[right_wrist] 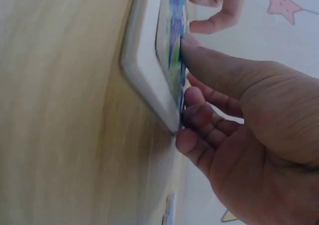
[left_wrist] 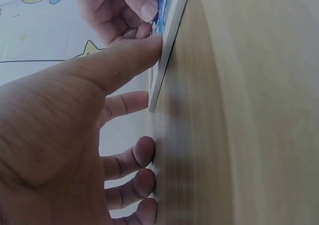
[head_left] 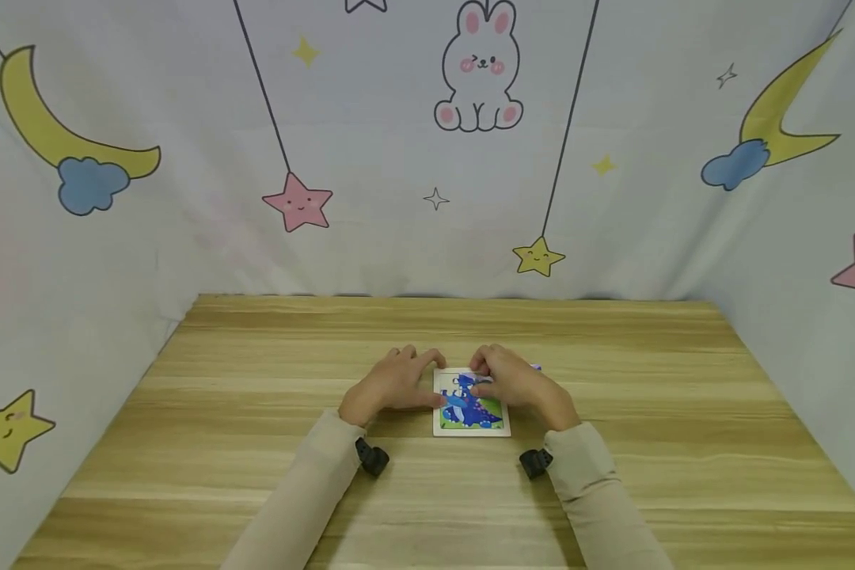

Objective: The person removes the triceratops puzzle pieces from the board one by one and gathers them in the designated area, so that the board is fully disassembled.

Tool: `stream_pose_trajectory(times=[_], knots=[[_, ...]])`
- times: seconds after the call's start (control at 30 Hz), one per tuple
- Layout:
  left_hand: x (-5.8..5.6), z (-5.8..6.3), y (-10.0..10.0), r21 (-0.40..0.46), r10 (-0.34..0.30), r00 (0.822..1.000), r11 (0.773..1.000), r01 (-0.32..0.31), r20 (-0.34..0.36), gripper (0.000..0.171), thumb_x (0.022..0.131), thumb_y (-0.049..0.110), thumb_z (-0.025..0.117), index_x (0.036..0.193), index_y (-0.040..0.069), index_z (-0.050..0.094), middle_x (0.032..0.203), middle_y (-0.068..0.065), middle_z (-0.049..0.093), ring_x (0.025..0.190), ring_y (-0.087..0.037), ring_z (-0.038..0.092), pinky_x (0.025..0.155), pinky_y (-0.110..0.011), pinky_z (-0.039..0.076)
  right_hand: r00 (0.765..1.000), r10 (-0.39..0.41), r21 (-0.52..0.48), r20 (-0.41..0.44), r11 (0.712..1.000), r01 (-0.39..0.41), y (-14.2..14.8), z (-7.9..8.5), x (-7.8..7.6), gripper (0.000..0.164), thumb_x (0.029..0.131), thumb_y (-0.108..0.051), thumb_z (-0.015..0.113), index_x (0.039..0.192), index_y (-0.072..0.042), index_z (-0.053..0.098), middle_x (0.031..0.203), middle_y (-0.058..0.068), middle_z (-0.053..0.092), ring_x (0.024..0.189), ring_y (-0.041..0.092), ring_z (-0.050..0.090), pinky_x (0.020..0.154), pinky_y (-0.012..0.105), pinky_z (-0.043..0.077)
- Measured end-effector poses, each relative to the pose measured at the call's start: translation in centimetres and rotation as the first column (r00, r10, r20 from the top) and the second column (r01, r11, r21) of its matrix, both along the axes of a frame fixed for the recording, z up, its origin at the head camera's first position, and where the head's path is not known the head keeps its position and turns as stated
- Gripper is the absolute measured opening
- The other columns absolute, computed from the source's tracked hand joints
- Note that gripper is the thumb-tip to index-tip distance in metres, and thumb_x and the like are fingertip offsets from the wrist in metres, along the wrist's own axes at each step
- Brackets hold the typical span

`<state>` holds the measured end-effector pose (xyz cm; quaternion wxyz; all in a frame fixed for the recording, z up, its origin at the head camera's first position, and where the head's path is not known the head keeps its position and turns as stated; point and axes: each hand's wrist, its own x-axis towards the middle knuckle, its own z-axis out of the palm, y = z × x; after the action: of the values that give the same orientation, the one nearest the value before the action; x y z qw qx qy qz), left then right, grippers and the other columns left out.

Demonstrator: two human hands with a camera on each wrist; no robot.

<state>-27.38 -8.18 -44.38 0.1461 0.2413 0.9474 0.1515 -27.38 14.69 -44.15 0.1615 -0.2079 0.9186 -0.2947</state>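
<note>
A dinosaur jigsaw puzzle (head_left: 470,417) in a square white-bordered tray lies flat on the table between both hands. Its picture shows a blue dinosaur on green, with pale bare tray showing in the upper left part. My left hand (head_left: 395,381) rests at the tray's left side, thumb on the edge and index fingertip by the far left corner. The other left fingers (left_wrist: 144,182) spread down to the tabletop. From the far right, my right hand (head_left: 516,380) reaches over the tray; its thumb and curled fingers pinch a blue puzzle piece (head_left: 481,379), mostly hidden, at the upper part.
Behind the right hand, a small purple-blue loose piece (head_left: 537,366) lies on the wooden table (head_left: 256,356). A white cloth (head_left: 385,261) printed with stars, moons and a rabbit hangs along the back and sides. Each wrist wears a small black camera (head_left: 372,457).
</note>
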Motion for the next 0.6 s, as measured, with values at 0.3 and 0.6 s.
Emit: stream_pose_trajectory(times=[0.3, 0.6], knots=[[0.01, 0.08, 0.07, -0.007, 0.001, 1.000, 1.000, -0.001, -0.003, 0.057, 0.087, 0.053, 0.072, 0.135, 0.030, 0.050, 0.122, -0.014, 0.054, 0.108, -0.034, 0.051, 0.089, -0.050, 0.045, 0.995, 0.056, -0.011, -0.084, 0.998, -0.057, 0.48, -0.04, -0.18, 0.018, 0.092, -0.010, 0.073, 0.106, -0.002, 0.064, 0.094, 0.004, 0.058, 0.087, 0.018, 0.052, 0.080, 0.033, 0.046], [0.21, 0.33, 0.08, -0.006, 0.006, 1.000, 1.000, -0.006, 0.006, 0.055, 0.088, 0.052, 0.072, 0.134, 0.030, 0.051, 0.121, -0.014, 0.054, 0.107, -0.034, 0.051, 0.089, -0.050, 0.045, 0.985, 0.120, 0.017, -0.124, 0.993, -0.119, 0.55, 0.22, -0.11, 0.007, 0.099, -0.009, 0.063, 0.106, -0.006, 0.065, 0.098, 0.001, 0.060, 0.091, 0.016, 0.055, 0.084, 0.035, 0.048]])
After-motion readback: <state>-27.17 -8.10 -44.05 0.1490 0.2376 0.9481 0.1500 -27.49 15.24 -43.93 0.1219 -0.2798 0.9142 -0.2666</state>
